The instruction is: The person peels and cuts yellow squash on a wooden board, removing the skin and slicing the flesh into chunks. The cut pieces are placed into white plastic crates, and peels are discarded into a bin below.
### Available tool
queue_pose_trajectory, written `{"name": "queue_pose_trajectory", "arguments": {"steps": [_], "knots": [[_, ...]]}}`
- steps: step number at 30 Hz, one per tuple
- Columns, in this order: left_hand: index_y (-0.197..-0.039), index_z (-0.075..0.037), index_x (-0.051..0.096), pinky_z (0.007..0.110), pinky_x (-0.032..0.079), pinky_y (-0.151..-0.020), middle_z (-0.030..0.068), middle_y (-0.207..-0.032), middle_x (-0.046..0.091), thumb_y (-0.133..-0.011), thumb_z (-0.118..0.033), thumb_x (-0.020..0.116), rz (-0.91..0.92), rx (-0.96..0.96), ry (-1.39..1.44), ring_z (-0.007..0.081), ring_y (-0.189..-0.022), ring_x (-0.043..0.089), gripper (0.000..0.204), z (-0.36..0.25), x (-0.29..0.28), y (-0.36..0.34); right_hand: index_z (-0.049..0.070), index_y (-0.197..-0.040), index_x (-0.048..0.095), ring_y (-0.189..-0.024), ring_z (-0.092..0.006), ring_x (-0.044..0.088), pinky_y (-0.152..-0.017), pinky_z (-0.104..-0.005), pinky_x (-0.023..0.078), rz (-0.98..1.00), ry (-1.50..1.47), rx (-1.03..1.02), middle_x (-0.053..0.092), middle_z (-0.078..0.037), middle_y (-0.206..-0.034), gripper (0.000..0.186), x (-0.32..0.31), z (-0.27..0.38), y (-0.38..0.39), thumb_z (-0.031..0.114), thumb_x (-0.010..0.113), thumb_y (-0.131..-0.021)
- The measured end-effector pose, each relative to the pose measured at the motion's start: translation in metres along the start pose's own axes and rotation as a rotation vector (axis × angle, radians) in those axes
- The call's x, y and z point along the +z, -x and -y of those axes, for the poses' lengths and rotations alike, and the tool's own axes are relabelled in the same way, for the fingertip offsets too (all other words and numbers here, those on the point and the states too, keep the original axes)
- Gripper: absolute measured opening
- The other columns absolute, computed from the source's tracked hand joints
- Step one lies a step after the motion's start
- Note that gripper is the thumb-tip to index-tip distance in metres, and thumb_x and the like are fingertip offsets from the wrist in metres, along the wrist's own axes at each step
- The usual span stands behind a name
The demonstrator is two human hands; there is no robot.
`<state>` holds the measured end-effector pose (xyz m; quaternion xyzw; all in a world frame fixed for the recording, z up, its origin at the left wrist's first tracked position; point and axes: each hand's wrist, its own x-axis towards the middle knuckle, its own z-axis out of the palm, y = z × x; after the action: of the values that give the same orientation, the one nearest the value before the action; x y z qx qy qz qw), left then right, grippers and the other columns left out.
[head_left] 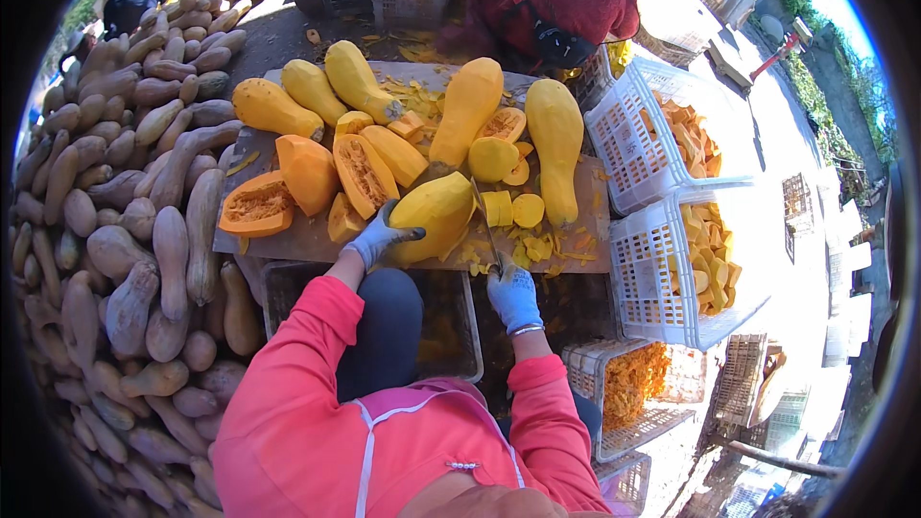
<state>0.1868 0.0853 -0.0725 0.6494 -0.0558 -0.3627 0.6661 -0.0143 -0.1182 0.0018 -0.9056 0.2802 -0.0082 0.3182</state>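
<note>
My left hand (384,234), in a blue-gray glove, grips the big peeled yellow squash (422,223) at its left end. My gloved right hand (510,290) is closed on the knife (489,235), whose blade stands at the squash's right end, beside cut yellow chunks (528,211). On the board (593,247) around them are whole peeled squash (554,149), halves showing orange seedy flesh (254,204) and scattered peelings.
Unpeeled tan squash (173,259) are heaped at left. White crates of cut pieces (705,259) stand at right, above a crate of shredded orange pulp (628,384). A black tray (470,345) lies below the board. A co-worker in dark red (566,0) bends beyond it.
</note>
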Motion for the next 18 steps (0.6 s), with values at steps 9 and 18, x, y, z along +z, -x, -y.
{"name": "queue_pose_trajectory", "arguments": {"steps": [9,18], "knots": [[-0.144,-0.003,0.04,0.042,0.055,-0.094,0.0142,-0.13,0.059,-0.073,-0.016,0.089,0.083,-0.209,0.308,0.0272,-0.114,0.061,0.088,-0.006,0.001,0.002,0.001,-0.123,0.064,-0.093,-0.0458,0.065,-0.084,-0.0504,0.053,-0.018,-0.038,-0.015,0.067,-0.031,-0.097,0.039,0.01,0.005,0.005,0.02,0.054,-0.09],[-0.142,-0.001,0.042,0.04,0.053,-0.097,0.0127,-0.129,0.06,-0.069,-0.02,0.092,0.066,-0.022,0.167,0.0249,-0.115,0.061,0.091,0.006,0.007,-0.008,0.0,-0.129,0.06,-0.095,-0.0453,0.066,-0.085,-0.051,0.052,-0.006,-0.095,-0.019,0.067,-0.031,-0.101,0.044,0.019,-0.001,0.002,0.023,0.055,-0.092]]}}
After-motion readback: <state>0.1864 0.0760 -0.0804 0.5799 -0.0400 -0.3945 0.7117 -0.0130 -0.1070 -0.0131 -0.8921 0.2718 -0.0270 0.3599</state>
